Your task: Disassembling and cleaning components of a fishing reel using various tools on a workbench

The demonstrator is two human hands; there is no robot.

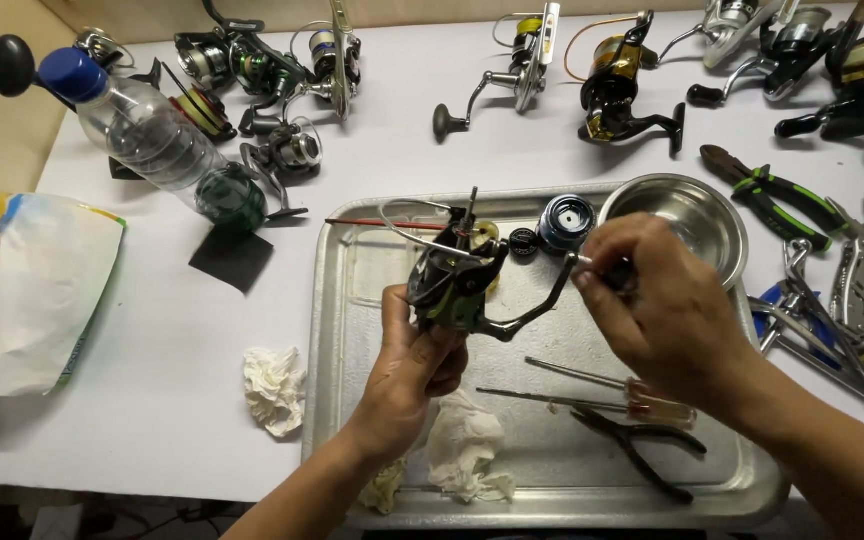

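Crumpled tissues [467, 445] lie at the near edge of a metal tray [347, 300] on a white worktable [152, 380], with one more wad [274, 388] just off the tray's left rim. Farther left sit a white plastic bag [27, 290] and one clear bottle with a blue cap [147, 135], lying on its side. Over the tray, the left hand [412, 370] is clenched around the foot of a dark spinning reel [452, 280], holding it upright above the tray. The right hand [667, 310] is pinched closed on the knob end of the reel's crank handle [537, 305]. Judged from the grip, the job goes best with the body kept rigid in the left hand while the right works the handle squarely, over the tray so any loose part lands there. On the tray: two screwdrivers with clear handles [602, 395], one pair of black pliers [642, 450], one blue spool [564, 222], one steel bowl [687, 215]. Beyond the tray, at least seven more reels [617, 85] line the table's far edge. At far right, green-handled cutters [767, 190] lie beside a multi-tool.
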